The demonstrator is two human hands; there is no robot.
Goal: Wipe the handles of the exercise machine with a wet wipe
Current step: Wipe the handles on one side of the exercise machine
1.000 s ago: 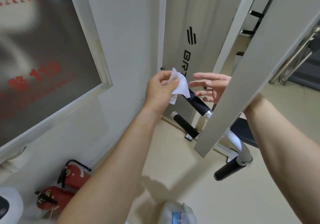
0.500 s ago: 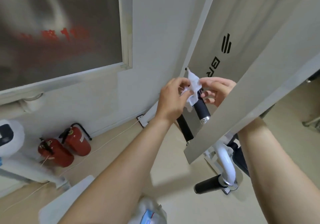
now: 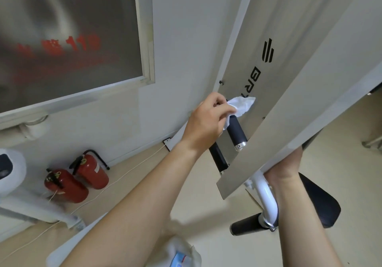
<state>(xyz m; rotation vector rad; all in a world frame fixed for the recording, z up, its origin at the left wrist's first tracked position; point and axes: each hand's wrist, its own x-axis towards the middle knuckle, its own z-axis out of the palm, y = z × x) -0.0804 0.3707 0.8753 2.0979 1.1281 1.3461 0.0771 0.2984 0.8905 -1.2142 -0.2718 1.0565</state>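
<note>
My left hand grips a crumpled white wet wipe and presses it onto the top end of a black padded handle of the exercise machine. That handle slants down to a chrome end cap. A second black handle lies just below and behind it. Lower right, a third black grip sticks out from a curved white tube. My right hand is mostly hidden behind the machine's grey slanted beam; only its heel and wrist show, fingers unseen.
Two red fire extinguishers stand on the floor by the wall at left. A white appliance sits at the far left. A pack of wipes is under my left arm. A black seat pad is at lower right.
My right hand has let go of the wipe and dropped down behind the grey beam. My left hand keeps the wipe on the handle's top. The view has tilted left.
</note>
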